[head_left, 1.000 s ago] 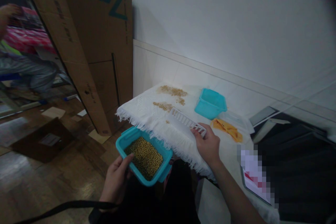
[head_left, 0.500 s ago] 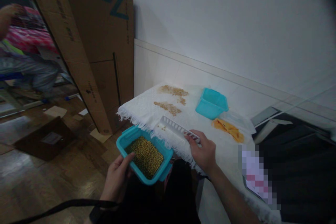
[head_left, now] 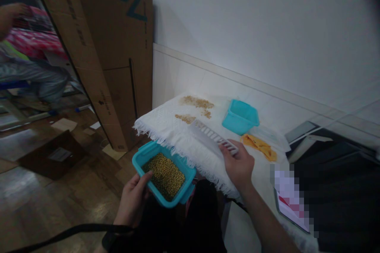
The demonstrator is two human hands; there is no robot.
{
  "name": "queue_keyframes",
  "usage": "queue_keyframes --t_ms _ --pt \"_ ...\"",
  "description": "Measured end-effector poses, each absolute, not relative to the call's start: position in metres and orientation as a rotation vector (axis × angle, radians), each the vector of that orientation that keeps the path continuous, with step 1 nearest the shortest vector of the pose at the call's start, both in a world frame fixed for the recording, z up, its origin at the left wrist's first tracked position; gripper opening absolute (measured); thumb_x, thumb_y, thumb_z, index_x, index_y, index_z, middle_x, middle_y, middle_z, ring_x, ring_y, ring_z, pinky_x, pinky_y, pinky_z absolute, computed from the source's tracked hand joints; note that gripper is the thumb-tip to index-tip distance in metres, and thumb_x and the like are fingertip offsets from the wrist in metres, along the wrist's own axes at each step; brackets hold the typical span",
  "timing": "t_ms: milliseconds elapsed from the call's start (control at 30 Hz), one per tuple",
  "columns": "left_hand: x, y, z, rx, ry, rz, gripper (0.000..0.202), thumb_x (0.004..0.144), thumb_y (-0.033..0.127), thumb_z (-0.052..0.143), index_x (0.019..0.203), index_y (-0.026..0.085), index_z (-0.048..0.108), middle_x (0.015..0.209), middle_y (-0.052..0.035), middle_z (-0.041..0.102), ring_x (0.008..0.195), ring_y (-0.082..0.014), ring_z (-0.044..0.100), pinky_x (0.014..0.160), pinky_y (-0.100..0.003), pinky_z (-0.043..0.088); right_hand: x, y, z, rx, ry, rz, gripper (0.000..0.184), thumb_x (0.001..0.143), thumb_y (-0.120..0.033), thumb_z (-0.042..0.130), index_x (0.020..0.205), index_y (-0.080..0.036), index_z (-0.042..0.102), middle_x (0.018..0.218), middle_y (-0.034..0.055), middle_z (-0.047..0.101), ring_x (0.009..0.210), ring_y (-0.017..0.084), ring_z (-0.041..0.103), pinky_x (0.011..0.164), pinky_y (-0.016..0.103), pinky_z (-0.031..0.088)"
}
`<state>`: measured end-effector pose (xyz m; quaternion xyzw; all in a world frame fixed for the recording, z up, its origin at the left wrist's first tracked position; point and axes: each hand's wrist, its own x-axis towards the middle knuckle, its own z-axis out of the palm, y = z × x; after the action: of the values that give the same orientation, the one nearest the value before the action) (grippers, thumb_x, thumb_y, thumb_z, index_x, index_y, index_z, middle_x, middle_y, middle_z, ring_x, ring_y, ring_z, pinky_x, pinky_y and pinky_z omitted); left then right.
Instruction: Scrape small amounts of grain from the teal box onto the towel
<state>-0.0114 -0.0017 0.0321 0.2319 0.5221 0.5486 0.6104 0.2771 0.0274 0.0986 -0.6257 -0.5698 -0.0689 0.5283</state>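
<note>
My left hand (head_left: pixel 135 193) grips the near left rim of a turquoise plastic tub (head_left: pixel 178 199), thumb over the edge. Yellowish soybeans (head_left: pixel 166 174) lie inside this tub, which is held just below the fringed edge of a white tablecloth (head_left: pixel 166 120). My right hand (head_left: pixel 239 164) is closed around one end of a long white plastic piece with a row of slots (head_left: pixel 208 132); its exact kind is unclear. Its far end is over the cloth beside a small patch of scattered beans (head_left: pixel 185 118). More loose beans (head_left: pixel 196 102) are spread farther back.
A second turquoise tub (head_left: pixel 240 120) stands at the back of the table, with a folded orange cloth (head_left: pixel 259 147) near it. A phone (head_left: pixel 292 205) lies at right. A tall cardboard box (head_left: pixel 118 47) stands left; beyond it a person's arm (head_left: pixel 12 17) shows.
My right hand has moved the slotted white piece right and farther back, away from the cloth's edge toward the nearer bean patch. The left hand and its tub stay nearly still.
</note>
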Motion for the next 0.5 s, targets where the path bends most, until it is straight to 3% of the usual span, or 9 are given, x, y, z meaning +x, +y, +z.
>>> queue_keyframes --t_ms 167,500 --pt "-0.011 0.000 0.040 0.489 1.218 1.252 0.052 0.047 0.057 0.096 0.057 0.018 0.062 0.044 0.0078 0.049 0.042 -0.0050 0.038 0.041 -0.017 0.032 0.320 0.077 0.104 -1.540 -1.285 -0.014 0.046 0.082 -0.061 0.070 0.095 -0.017 0.078 0.075 0.0046 0.078 0.064 0.021 0.068 0.063 0.032 0.054" --pt "-0.010 -0.001 0.044 0.443 1.229 1.251 0.042 0.050 0.046 0.096 0.056 0.020 0.065 0.044 0.0070 0.048 0.043 -0.0054 0.036 0.040 -0.017 0.030 0.321 0.082 0.088 -1.491 -1.340 0.107 0.035 0.080 -0.053 0.073 0.092 -0.020 0.078 0.077 0.0031 0.078 0.065 0.021 0.066 0.063 0.031 0.052"
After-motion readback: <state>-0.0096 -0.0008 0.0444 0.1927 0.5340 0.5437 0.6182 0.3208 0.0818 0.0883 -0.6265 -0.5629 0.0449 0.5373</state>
